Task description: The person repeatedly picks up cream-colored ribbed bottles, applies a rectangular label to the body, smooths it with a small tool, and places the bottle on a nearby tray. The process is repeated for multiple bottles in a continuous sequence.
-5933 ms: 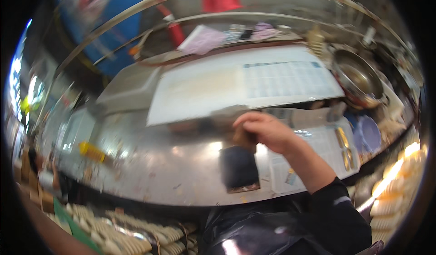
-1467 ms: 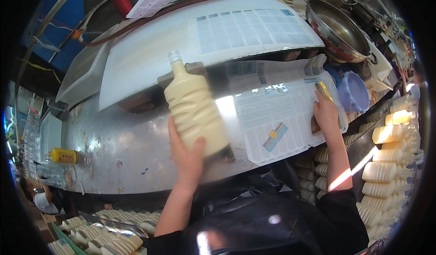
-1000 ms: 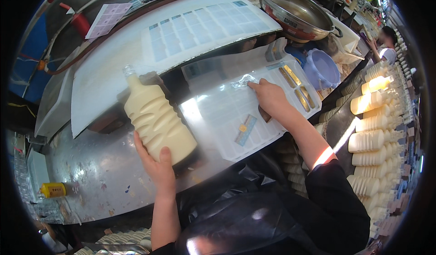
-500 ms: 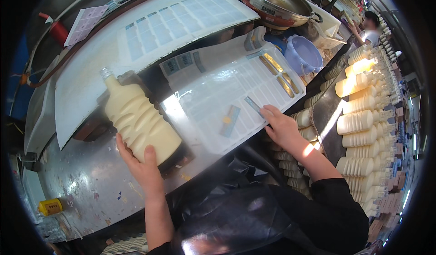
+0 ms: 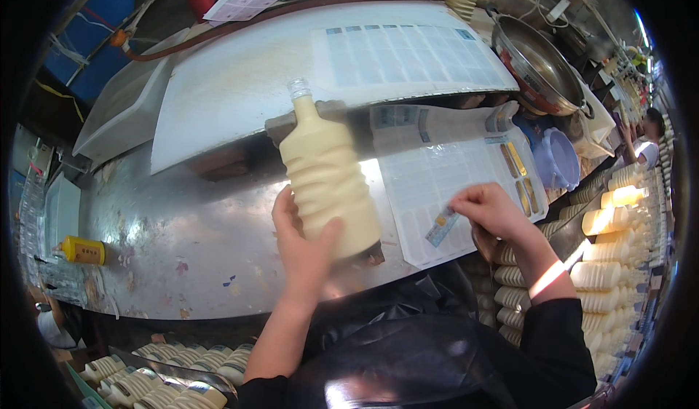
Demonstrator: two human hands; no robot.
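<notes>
My left hand (image 5: 306, 241) grips a cream-coloured ribbed plastic bottle (image 5: 328, 183) near its base, the thumb on top and the fingers along its left side. The bottle lies with its clear threaded neck pointing away from me, over a dark rest (image 5: 280, 124). On the right, my right hand (image 5: 491, 209) has its thumb and fingertips pinched together at the upper end of a small blue label (image 5: 441, 227) with an orange spot. That label is over a translucent label sheet (image 5: 411, 183). Gold strips (image 5: 518, 176) lie on the sheet's right side.
A white board (image 5: 247, 81) with another label sheet (image 5: 400, 60) spans the far side. At the right stand a large metal pan (image 5: 539, 60), a lilac bucket (image 5: 559, 158) and stacked cream bottles (image 5: 597, 278). A yellow bottle (image 5: 81, 250) lies on the metal table (image 5: 175, 263).
My view has swung left, shifting the scene rightward. My right fingers have gone from touching a strip on the sheet to pinching the orange-spotted label. My left hand still holds the bottle.
</notes>
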